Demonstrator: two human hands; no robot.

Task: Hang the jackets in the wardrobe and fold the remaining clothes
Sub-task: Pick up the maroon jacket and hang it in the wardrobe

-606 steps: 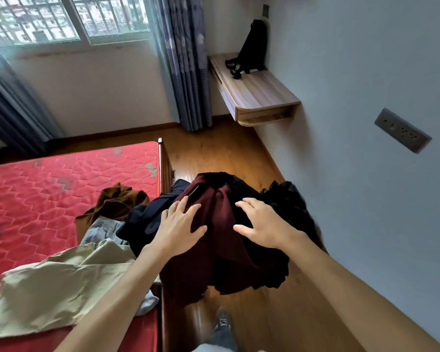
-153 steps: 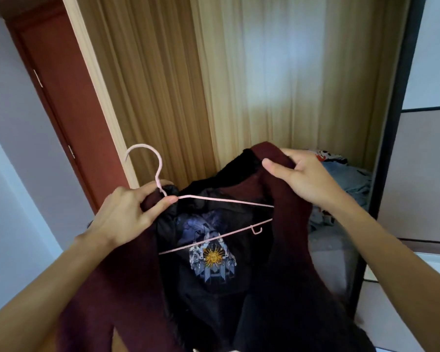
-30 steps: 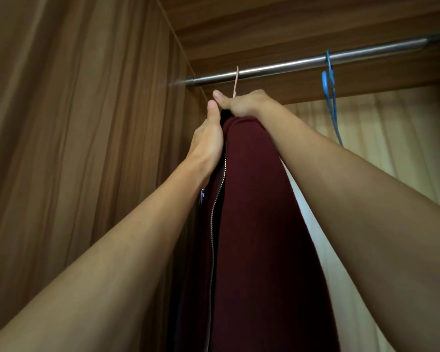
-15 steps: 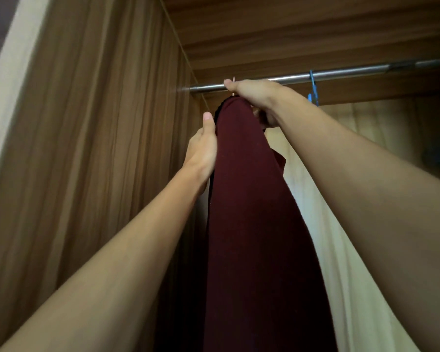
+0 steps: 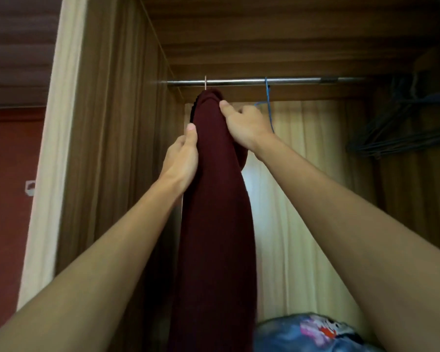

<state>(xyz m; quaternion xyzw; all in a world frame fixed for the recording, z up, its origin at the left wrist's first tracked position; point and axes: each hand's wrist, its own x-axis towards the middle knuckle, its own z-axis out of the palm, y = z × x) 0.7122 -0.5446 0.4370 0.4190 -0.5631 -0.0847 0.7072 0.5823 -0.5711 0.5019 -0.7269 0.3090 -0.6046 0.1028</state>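
Note:
The dark red jacket [image 5: 217,212] hangs edge-on from the metal wardrobe rail [image 5: 241,81]. The pink hanger hook [image 5: 205,83] sits over the rail near its left end. My left hand [image 5: 182,158] grips the jacket's left side below the shoulder. My right hand [image 5: 244,125] pinches the jacket's right shoulder near the top. The rest of the hanger is hidden inside the jacket.
A blue hanger [image 5: 268,102] hangs on the rail just right of my right hand. Several dark hangers [image 5: 396,133] bunch at the far right. The wardrobe's left wall [image 5: 117,148] is close beside the jacket. A blue patterned bundle [image 5: 313,331] lies at the bottom.
The view has dropped and pulled back. My right hand has come down from the hook to the jacket's shoulder, and my left hand has slid lower on the jacket. The hook rests on the rail.

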